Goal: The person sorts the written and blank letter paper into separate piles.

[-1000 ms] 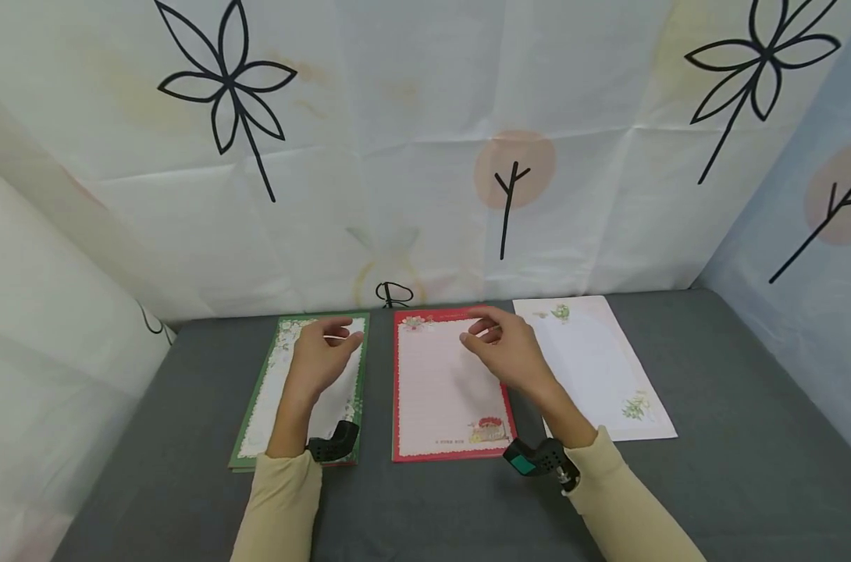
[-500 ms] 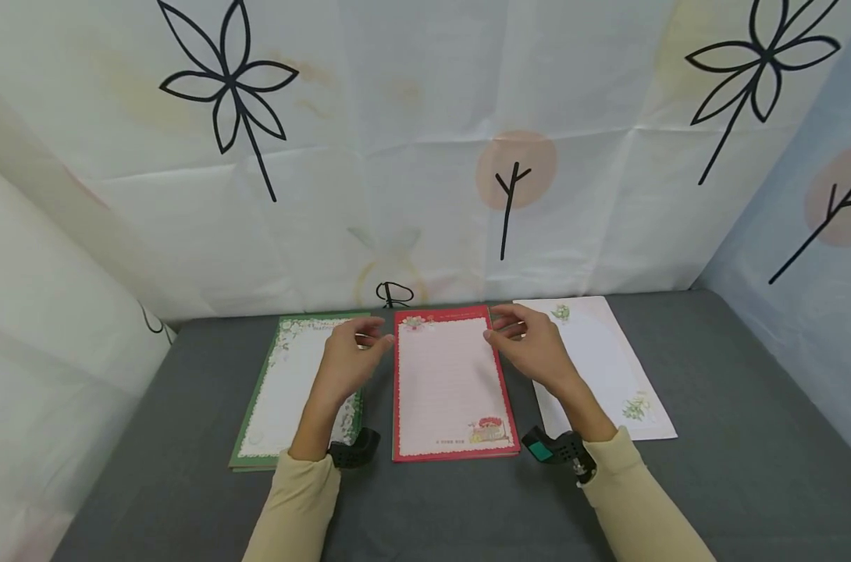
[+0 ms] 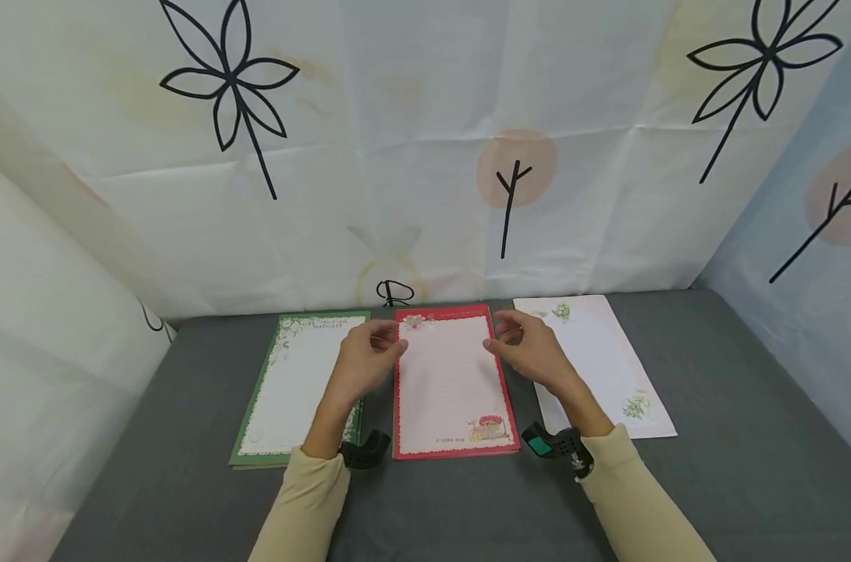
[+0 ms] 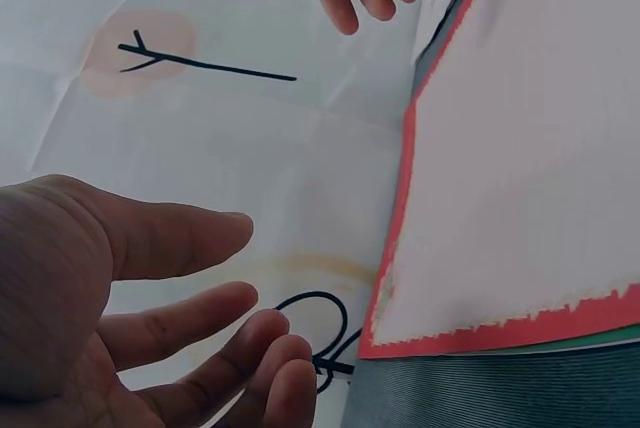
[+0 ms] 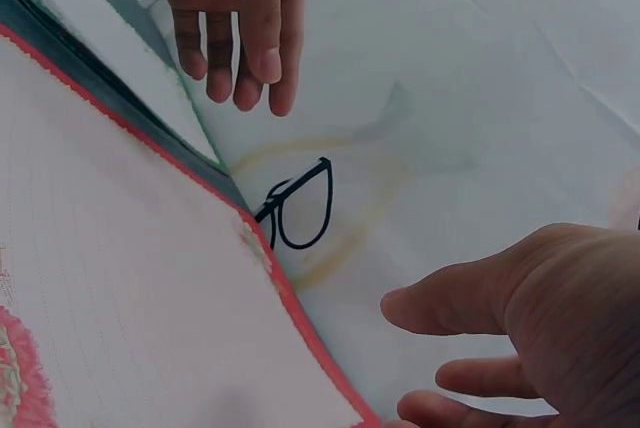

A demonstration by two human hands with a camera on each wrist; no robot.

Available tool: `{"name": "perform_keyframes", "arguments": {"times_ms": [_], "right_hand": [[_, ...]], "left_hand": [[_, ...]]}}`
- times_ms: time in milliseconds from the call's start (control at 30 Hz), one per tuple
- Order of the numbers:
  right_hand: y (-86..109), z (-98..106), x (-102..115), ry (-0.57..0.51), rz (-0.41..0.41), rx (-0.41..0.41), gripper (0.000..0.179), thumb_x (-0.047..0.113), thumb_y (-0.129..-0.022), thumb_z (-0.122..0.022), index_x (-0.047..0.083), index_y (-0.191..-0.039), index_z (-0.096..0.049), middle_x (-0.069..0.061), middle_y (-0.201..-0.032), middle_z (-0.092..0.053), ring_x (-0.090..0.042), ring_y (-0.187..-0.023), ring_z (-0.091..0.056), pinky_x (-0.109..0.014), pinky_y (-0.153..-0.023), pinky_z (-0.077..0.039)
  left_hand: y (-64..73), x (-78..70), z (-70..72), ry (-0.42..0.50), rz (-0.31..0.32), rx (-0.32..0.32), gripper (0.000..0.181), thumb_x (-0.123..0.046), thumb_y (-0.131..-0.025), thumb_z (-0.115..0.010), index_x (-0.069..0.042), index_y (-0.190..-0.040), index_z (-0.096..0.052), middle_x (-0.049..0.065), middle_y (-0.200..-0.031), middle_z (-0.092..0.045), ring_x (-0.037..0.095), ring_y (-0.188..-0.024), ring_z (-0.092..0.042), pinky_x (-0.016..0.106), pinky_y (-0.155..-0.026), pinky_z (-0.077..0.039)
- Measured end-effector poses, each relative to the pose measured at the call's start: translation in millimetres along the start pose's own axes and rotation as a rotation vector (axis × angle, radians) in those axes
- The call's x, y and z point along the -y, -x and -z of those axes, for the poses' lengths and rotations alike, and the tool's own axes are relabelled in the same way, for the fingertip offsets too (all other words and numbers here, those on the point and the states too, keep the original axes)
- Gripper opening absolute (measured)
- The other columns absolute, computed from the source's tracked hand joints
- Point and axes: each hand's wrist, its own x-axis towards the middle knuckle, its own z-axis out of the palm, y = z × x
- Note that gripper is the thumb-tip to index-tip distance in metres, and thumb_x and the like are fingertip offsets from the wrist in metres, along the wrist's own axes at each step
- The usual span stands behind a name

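A red-bordered sheet of letter paper (image 3: 446, 382) lies in the middle of the table, lined, with a small printed picture at its lower right. At its upper left edge hovers my left hand (image 3: 362, 361), thumb and fingers apart with nothing between them. My right hand (image 3: 535, 353) mirrors it near the upper right edge, its fingers loosely bent and holding nothing. In the left wrist view, a green edge shows beneath the red border (image 4: 540, 326), so other paper lies under it. Whether any fingertip touches the paper I cannot tell.
Green-bordered paper (image 3: 292, 390) lies to the left, seemingly stacked, partly behind my left forearm. To the right is a white sheet (image 3: 594, 359) with leaf prints, partly covered by my right hand. A printed white cloth (image 3: 425, 195) stands behind the grey tabletop (image 3: 439, 507).
My left hand has moved right, from over the green-bordered paper to the red sheet's left edge. The right hand has shifted right, from over the red sheet to its right edge.
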Motion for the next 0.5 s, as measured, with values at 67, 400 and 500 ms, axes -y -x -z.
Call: {"name": "perform_keyframes", "arguments": {"times_ms": [67,400,500], "right_hand": [[-1.1,-2,-2,0.021,-0.02,0.01,0.056,0.017,-0.093,-0.071,-0.007,-0.14,-0.053,-0.023,-0.12,-0.063,-0.035,-0.108,-0.062,-0.042,-0.079,-0.052],[-3.7,-16,-8,0.111,-0.13,0.079,0.059,0.019,-0.09,-0.074,-0.01,-0.138,-0.053,-0.021,-0.115,-0.064,-0.034,-0.101,-0.064,-0.046,-0.082,-0.053],[-4.1,-19,-10,0.129,-0.133,0.071,0.059,0.018,-0.089,-0.075,-0.01,-0.136,-0.055,-0.021,-0.114,-0.064,-0.033,-0.1,-0.063,-0.046,-0.081,-0.053]], "left_hand": [[-1.3,3.4,-2.0,-0.024,0.021,0.005,0.039,-0.014,-0.094,-0.072,0.004,-0.128,-0.065,0.015,-0.108,-0.066,0.029,-0.099,-0.063,0.046,-0.082,-0.053],[-4.2,15.1,-7.8,-0.127,0.14,0.071,0.042,-0.017,-0.093,-0.072,0.005,-0.128,-0.065,0.015,-0.106,-0.066,0.03,-0.097,-0.063,0.048,-0.082,-0.052],[-4.1,16.8,-9.8,-0.166,0.172,0.089,0.043,-0.018,-0.093,-0.073,0.005,-0.129,-0.064,0.015,-0.108,-0.066,0.029,-0.098,-0.063,0.048,-0.083,-0.053]]}}
